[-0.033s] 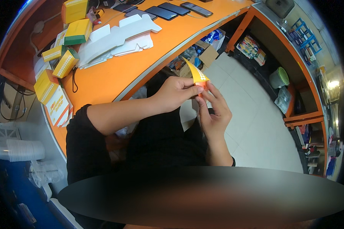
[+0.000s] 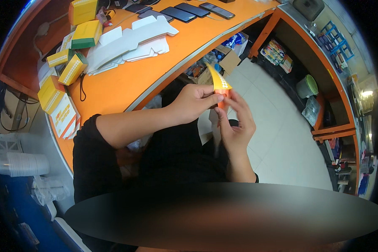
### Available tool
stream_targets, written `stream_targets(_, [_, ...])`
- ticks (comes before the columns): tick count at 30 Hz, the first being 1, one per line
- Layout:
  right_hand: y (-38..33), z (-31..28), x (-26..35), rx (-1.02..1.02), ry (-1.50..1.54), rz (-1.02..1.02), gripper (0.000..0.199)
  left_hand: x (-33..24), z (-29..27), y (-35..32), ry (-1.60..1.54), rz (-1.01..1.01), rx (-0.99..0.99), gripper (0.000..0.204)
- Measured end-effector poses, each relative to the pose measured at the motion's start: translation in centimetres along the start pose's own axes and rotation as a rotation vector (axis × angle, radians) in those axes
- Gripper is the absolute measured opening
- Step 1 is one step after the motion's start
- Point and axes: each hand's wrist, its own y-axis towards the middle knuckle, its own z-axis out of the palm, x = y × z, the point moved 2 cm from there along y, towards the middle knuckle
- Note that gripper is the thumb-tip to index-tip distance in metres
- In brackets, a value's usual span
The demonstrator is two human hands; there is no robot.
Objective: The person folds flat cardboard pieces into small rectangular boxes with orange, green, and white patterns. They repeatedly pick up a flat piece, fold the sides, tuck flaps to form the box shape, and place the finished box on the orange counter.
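A small yellow-and-orange cardboard carton (image 2: 222, 84) with a white pattern is held in the air in front of me, beyond the table's edge. Its yellow flap stands up and tapers to a point. My left hand (image 2: 193, 103) pinches its orange side, thumb in front and the other fingers hidden behind. From the right, my right hand (image 2: 240, 127) closes on the carton's lower part with thumb and fingertips. White unfolded carton blanks (image 2: 122, 48) lie stacked on the orange table (image 2: 113, 91), left of my hands.
Yellow folded boxes (image 2: 73, 68) and a yellow-green box (image 2: 87, 34) stand at the table's left. Several phones (image 2: 178, 14) lie at the back. Below the table's edge is an open cardboard box (image 2: 229, 62). Shelving (image 2: 334, 128) and a green-rimmed bin (image 2: 307, 86) stand right.
The carton has tilted slightly, showing more of its orange side. My right fingers have shifted a little along it; my left hand keeps its pinch.
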Motion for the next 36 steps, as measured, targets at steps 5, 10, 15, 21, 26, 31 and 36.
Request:
stream_targets(5, [0.8,0.8,-0.4,0.044,-0.18,-0.053,0.074,-0.4,-0.1,0.0,0.282,-0.03,-0.005,0.049])
stream_targets(10, [0.4,1.0,-1.4,0.113,0.0,0.136,0.062,-1.6,-0.5,-0.3,0.461,0.062,0.127,0.055])
stream_targets(15, [1.7,-2.5,-4.3,-0.055,0.106,0.187,0.045,-3.4,-1.4,0.1,1.048,0.715,-0.378,0.06])
stream_targets(21, [1.8,-3.7,-5.3,-0.243,-0.001,0.196,0.037,-2.4,-2.1,0.9,0.778,0.182,-0.277,0.023])
stream_targets(26, [0.8,-2.8,-4.9,-0.045,0.498,0.357,0.035,-2.6,-1.4,0.3,0.876,0.589,-0.184,0.023])
stream_targets(31, [0.6,-0.9,-5.0,-0.023,0.831,0.463,0.032,-1.7,0.4,-0.9,1.049,0.752,0.029,0.016])
stream_targets(36, [0.7,-0.4,-4.2,-0.085,0.794,0.485,0.019,-2.2,-0.1,-1.2,0.819,0.616,-0.06,0.018])
